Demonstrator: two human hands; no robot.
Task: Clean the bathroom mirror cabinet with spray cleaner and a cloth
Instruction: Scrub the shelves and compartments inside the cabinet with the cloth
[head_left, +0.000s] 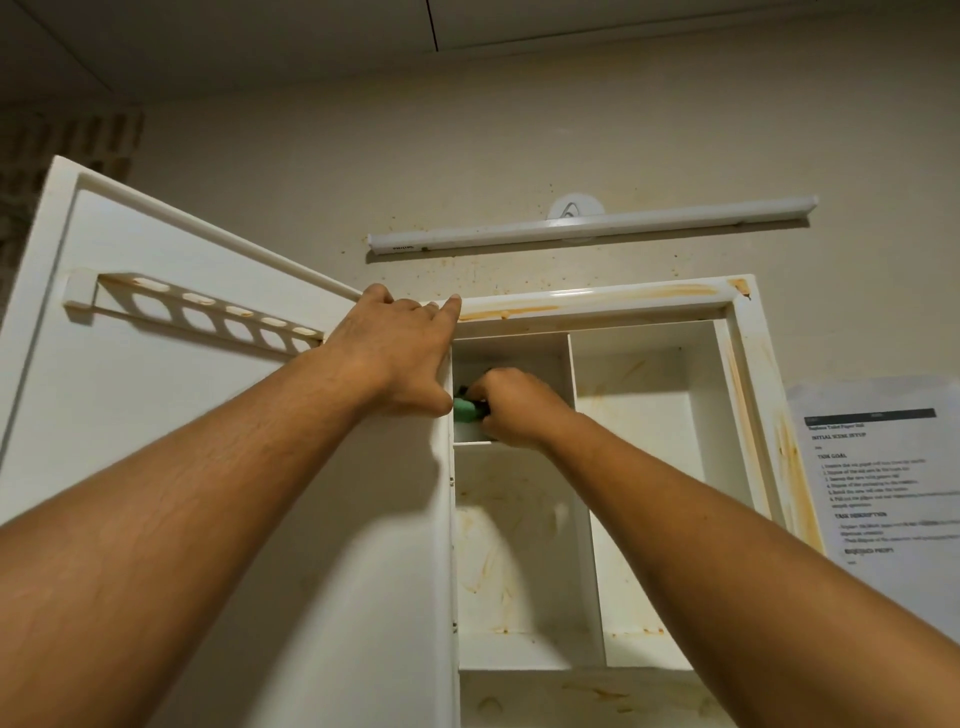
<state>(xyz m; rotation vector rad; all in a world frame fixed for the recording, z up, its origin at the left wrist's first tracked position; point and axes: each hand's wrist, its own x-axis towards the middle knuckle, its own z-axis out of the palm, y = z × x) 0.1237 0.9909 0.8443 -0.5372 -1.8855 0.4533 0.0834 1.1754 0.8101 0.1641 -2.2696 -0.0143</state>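
Stained white boxy cabinet (736, 364), left hand (395, 348) flat on its top rim, right hand (514, 410) gripping smooth green object (465, 411) inside upper-left compartment.

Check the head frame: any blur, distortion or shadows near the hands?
Head view: dim warm light, no glare; wide-angle skews the cabinet door; right hand and the green thing it grips sit shadowed, slightly soft; left hand sharper; text on the printed sheet smeared.

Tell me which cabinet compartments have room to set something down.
Tall right compartment, right of the divider, is bare; so is the lower-left compartment under the small shelf. Upper-left compartment is crowded: the right hand grips a green item there, left hand on the frame above.
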